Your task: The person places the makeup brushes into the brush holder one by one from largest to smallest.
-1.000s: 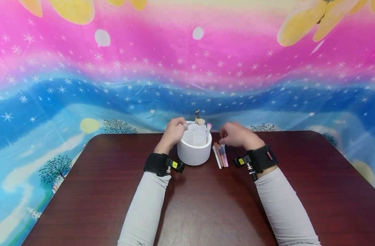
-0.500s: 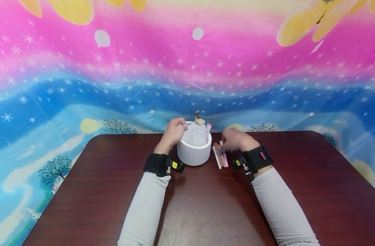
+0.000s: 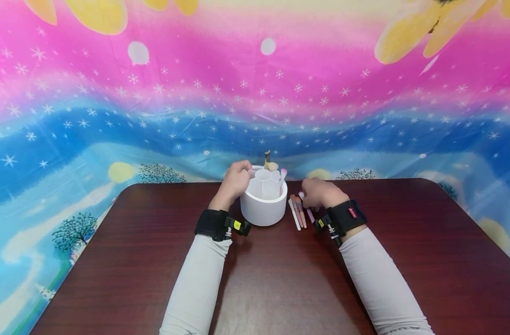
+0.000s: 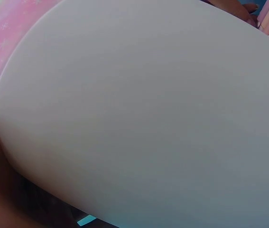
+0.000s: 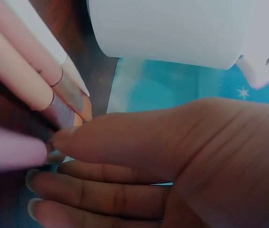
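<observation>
My left hand [image 3: 235, 181] grips the rim of a round white brush organizer [image 3: 263, 211], its fingers curled over the left side. The organizer's white wall [image 4: 143, 109] fills most of the left wrist view. To its right, my right hand [image 3: 321, 193] pinches a pink-handled makeup brush [image 5: 13, 148] near its head, between thumb and fingers. In the head view that brush's handle [image 3: 311, 215] slants toward the wrist. Beside it on the table lie one white makeup brush [image 3: 295, 215] and two with peach-pink handles [image 5: 18, 69]. My fingertips hide the pinched brush's head.
Inside the organizer are divided compartments [image 3: 263, 176]. A pink-tipped brush [image 3: 283, 174] and a light-coloured sponge-like piece [image 3: 273, 166] stick up from it. A dark reddish wooden table [image 3: 255, 274] lies beneath. Behind it hangs a colourful printed cloth [image 3: 221, 102].
My right hand has come down and left onto the pink-handled brush, whose handle has swung right, apart from the others. My left hand and the organizer stay in place.
</observation>
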Demonstrator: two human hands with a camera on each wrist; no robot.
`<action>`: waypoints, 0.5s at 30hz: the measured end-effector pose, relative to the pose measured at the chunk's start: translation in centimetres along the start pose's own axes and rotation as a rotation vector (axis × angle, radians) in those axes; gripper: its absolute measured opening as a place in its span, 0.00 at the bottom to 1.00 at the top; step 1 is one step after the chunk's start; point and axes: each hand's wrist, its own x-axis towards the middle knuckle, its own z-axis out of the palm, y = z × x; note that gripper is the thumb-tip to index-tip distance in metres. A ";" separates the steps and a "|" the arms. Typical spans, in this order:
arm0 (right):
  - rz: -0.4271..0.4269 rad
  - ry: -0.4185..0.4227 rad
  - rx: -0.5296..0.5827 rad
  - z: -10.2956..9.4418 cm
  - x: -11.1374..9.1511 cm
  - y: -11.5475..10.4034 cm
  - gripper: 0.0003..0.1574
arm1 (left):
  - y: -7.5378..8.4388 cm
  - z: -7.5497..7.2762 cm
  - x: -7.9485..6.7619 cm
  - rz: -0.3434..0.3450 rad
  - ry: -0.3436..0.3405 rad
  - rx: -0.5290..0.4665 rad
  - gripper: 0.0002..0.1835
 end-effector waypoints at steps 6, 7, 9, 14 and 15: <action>0.012 -0.016 -0.009 0.0 0.2 0.2 0.09 | 0.0 0.0 0.0 0.009 0.005 -0.006 0.11; 0.017 -0.018 -0.008 0.1 0.2 0.2 0.08 | 0.0 0.0 0.0 0.009 0.005 -0.007 0.11; 0.021 -0.019 -0.010 0.1 0.2 0.2 0.07 | 0.0 0.0 0.0 0.009 0.006 -0.007 0.11; 0.025 -0.006 -0.017 0.2 0.1 0.1 0.05 | 0.1 0.0 -0.1 0.012 0.011 0.003 0.10; 0.025 -0.001 -0.019 0.2 0.1 0.2 0.05 | 0.2 0.0 -0.1 0.012 0.012 0.005 0.10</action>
